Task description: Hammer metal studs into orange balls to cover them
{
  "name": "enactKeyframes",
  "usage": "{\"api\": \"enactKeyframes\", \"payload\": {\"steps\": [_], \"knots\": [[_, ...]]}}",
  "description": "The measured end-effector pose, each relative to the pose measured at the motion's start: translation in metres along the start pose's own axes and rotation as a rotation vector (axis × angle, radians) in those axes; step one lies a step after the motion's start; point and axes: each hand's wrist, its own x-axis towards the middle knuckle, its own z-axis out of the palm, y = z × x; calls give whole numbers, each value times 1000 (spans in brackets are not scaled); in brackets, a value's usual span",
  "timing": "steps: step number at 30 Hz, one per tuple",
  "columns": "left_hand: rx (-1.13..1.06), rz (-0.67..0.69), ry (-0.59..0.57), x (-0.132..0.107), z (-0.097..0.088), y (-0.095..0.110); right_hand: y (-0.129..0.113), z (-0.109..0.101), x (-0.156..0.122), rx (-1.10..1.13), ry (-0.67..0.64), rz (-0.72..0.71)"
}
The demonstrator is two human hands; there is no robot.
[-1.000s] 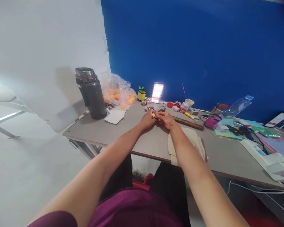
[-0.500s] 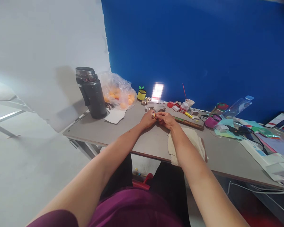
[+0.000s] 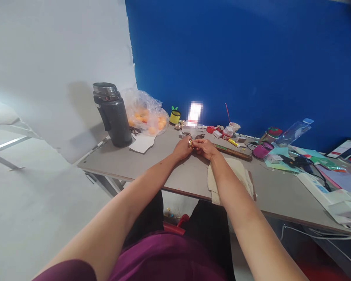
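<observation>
A: With the hands as dial centre and twelve towards the blue wall (image 3: 236, 58), holding anything?

B: Yes: a small shiny thing (image 3: 190, 143), gold-coloured with darker patches. Right at the dial's centre, over the table (image 3: 152, 168). Too small to name.

A: And the left hand (image 3: 183, 148)? Fingers apart or together?

B: Curled closed around the thing, knuckles up, aimed at roughly one.

A: The right hand (image 3: 205, 148), then?

B: Aimed at about ten, thumb and forefinger pinched together on the thing's three o'clock side. Exact contact too tiny to make out.

A: Anything near?

B: Just past the fingertips at twelve, metal pieces (image 3: 199, 136), partly hidden. Farther along twelve, a bright screen (image 3: 194, 113), leaning. At eleven, patterned shiny balls (image 3: 178, 126) in front of a yellow pot (image 3: 174, 118) with green tips.

A: Round to the right?

B: Near two, a paper cup (image 3: 235, 127) with a thin red stick (image 3: 227, 113) standing in it. At three, a dark wooden bar (image 3: 236, 152) lying flat just beside the right hand, then a purple pouch (image 3: 262, 150) well beyond. At four, a cream cloth (image 3: 240, 171) beneath the right forearm.

A: And leftward?

B: At nine, a white sheet of paper (image 3: 142, 144). Between nine and ten, an upright dark flask (image 3: 116, 121). At ten, a clear bag (image 3: 146, 102) of orange fruit (image 3: 161, 121).
</observation>
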Motion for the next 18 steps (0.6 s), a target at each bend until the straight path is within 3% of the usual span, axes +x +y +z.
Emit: {"api": "enactKeyframes", "payload": {"steps": [18], "knots": [[33, -20, -7, -2, -3, 5, -3, 4, -2, 17, -9, 18]]}}
